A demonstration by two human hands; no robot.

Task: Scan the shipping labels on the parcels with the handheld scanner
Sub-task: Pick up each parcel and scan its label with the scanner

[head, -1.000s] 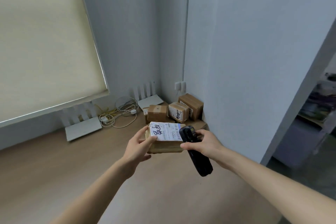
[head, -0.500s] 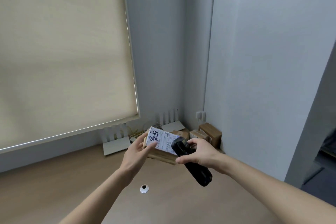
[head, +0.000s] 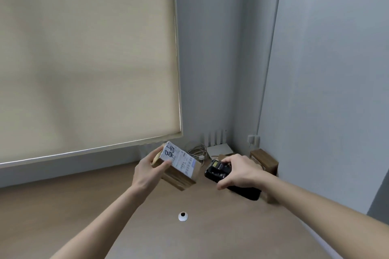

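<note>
My left hand [head: 148, 171] grips a small cardboard parcel [head: 182, 177] held above the desk, tilted, its white shipping label [head: 181, 160] with black handwriting facing up and right. My right hand [head: 242, 171] holds the black handheld scanner [head: 219, 171] just right of the parcel, a small gap between them, the scanner's front end turned toward the label. Behind my right hand, more cardboard parcels [head: 264, 161] sit in the desk's far right corner, mostly hidden.
A wooden desk [head: 105, 206] runs to grey walls. A white cable grommet [head: 183, 216] sits in it near me. A white router [head: 219, 147], tangled cables [head: 195, 151] and a wall socket [head: 253, 140] lie at the back. A beige roller blind [head: 84, 59] covers the window.
The view has tilted up and turned left. The parcel has tipped further and moved left of the scanner; the scanner has drawn apart from the label and now lies flatter in my right hand.
</note>
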